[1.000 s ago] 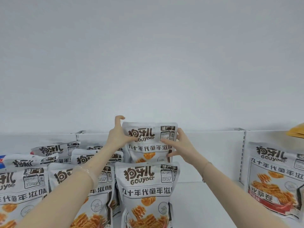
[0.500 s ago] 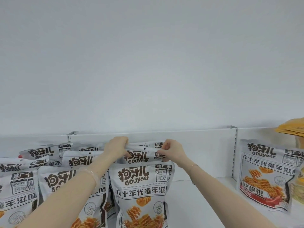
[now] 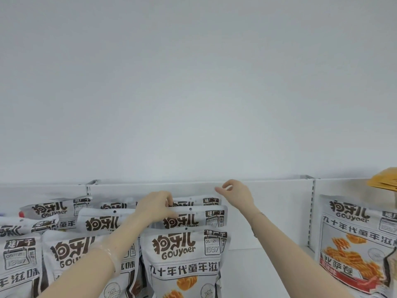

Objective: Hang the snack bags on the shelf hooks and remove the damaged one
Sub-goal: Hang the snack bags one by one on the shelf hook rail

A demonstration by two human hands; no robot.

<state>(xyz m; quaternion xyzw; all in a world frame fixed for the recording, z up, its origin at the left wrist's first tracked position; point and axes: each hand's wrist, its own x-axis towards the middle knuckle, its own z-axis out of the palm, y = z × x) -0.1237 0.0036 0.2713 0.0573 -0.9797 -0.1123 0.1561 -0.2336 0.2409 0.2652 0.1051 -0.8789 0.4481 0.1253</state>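
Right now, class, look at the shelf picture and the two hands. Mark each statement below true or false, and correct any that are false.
1. The left hand rests on the top edge of a hanging snack bag in the middle column. True.
2. The right hand has a grip on a snack bag. False: it is lifted clear, fingers loosely open, holding nothing.
3. A snack bag with a red band hangs at the right, apart from the middle column. True.
4. The wall above the shelf back panel is covered in posters. False: it is plain and bare.
5. The left wrist wears a clear bracelet. True.
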